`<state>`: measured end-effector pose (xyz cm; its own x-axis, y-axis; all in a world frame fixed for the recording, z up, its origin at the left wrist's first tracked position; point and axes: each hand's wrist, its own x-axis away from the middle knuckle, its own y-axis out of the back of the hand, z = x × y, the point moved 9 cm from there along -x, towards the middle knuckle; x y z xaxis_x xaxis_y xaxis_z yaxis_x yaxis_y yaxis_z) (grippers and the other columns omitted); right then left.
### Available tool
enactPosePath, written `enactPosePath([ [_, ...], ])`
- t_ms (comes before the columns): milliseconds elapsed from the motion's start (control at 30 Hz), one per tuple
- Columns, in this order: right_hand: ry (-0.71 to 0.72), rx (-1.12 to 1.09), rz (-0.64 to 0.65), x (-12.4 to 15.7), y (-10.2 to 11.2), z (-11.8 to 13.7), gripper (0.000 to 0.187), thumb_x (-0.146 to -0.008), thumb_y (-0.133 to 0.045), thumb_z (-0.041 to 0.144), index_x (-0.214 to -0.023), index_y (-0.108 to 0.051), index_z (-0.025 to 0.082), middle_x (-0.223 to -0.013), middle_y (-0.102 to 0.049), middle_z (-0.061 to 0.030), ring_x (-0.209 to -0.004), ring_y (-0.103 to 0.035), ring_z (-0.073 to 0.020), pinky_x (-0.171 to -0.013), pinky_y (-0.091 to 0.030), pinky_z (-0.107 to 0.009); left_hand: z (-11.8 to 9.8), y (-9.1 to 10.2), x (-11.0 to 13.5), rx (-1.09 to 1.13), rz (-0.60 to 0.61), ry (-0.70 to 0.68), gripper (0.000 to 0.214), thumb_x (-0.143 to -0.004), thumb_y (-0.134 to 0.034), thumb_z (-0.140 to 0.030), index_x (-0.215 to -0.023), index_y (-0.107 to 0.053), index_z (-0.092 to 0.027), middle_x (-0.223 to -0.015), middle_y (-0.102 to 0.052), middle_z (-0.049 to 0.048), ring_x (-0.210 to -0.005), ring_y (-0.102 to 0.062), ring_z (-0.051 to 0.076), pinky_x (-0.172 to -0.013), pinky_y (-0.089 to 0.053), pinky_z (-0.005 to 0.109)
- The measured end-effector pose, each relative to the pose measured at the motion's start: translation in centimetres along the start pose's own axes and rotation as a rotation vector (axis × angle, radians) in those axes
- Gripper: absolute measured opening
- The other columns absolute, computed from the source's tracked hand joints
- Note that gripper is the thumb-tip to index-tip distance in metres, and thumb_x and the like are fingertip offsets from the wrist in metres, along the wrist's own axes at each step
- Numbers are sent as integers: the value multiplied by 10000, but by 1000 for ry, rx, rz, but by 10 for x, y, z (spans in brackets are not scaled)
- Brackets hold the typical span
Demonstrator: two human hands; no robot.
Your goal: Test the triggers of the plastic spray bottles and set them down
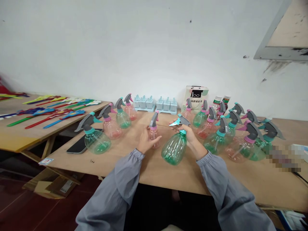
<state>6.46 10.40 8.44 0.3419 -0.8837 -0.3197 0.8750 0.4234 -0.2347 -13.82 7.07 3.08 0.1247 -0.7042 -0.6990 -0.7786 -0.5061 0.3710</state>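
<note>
My right hand [194, 140] grips a green spray bottle [175, 149] at its turquoise collar. That bottle tilts, its grey and turquoise trigger head pointing left. Beside it, a pink spray bottle [154, 132] stands upright on the table, with my left hand [146, 140] around its left side and the thumb across its front. Part of its body is hidden by the hand. Further left are more bottles, among them a green spray bottle [97, 141] and a pink spray bottle [112, 127].
Several more pink and green spray bottles [215, 141] crowd the table's right side. Blue popsicle molds [166, 105] and a printed box [195, 98] stand by the wall. A phone [78, 147] lies left. Colourful hand-shaped sticks [54, 119] cover the neighbouring table.
</note>
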Motion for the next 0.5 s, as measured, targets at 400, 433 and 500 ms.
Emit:
enactPosePath([
  [400,61,-178,-117,7,4,20,356,-543,-631,254,-895,-671,277,-852,-778,18,-867,-719,-212,-758,-531,-308,-75,60,39,-20,-384,-284,306,-895,-586,-485,-1027,-490,-226,-1005,-471,59,-972,-545,242,-858,-486,417],
  [433,69,-204,-127,9,3,24,382,-542,-640,256,-921,-672,285,-863,-783,25,-894,-728,-212,-785,-536,-307,-83,53,44,6,-301,-274,251,-916,-579,-430,-1035,-486,-230,-974,-468,46,-932,-540,221,-830,-485,390],
  [500,91,-256,-147,12,3,31,417,-530,-652,260,-945,-673,295,-862,-786,34,-928,-738,-213,-853,-543,-311,-97,34,52,42,-117,-203,262,-939,-579,-362,-1140,-473,-231,-982,-485,44,-906,-540,200,-806,-488,359],
])
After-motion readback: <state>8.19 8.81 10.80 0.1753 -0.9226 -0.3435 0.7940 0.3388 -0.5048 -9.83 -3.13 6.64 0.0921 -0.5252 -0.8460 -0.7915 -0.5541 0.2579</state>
